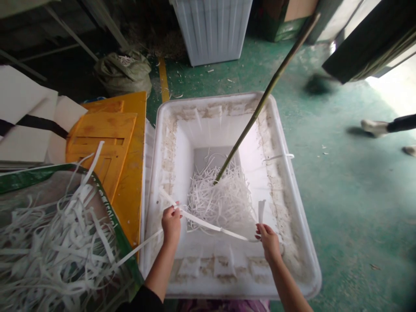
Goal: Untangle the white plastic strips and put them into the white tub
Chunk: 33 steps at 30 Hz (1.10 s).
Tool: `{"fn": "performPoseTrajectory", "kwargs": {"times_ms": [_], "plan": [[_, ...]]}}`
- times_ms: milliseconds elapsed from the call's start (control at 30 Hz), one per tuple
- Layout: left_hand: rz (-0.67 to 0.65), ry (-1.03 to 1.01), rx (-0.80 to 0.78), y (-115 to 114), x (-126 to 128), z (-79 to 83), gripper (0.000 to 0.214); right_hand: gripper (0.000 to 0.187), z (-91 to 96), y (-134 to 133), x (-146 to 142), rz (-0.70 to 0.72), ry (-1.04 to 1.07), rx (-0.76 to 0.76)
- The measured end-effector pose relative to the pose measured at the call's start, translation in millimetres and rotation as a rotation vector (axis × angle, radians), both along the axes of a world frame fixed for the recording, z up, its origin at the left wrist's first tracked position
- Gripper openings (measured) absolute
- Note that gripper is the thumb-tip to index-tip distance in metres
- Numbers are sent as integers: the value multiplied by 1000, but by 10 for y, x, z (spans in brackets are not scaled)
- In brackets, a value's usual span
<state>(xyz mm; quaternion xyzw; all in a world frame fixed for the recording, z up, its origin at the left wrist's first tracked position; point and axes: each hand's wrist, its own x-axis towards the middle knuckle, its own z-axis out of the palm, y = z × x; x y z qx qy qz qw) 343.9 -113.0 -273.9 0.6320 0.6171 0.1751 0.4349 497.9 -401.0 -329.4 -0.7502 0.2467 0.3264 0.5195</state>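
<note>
A white strip (208,225) hangs between my two hands over a large white plastic bin (279,130). My left hand (171,221) pinches one end near the bin's left side, and more strip trails from it. My right hand (267,239) is closed on the other end, where a short piece sticks up. Below them, a heap of white strips (217,203) lies in the bin's bottom. A long greenish pole (256,112) leans out of that heap toward the upper right. To my left, an open sack (110,216) holds many tangled white strips (58,242).
Beside the bin is a yellow-orange panel (107,134) with white blocks (26,104) behind the sack. A grey bin (212,30) and a filled woven bag (123,71) stand farther back. At right, a person's foot (375,128) is on the green floor (354,190).
</note>
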Motion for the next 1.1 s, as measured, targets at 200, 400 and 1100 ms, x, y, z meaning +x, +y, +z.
{"fn": "performPoseTrajectory", "kwargs": {"times_ms": [200,400,1100], "plan": [[-281,80,242,-150,-57,10,25,44,4,157,-41,218,-126,-70],[44,304,351,462,-330,255,35,37,-49,-328,283,339,-314,-487],[-26,-80,-581,-827,267,-3,37,40,215,571,-404,276,71,195]]}}
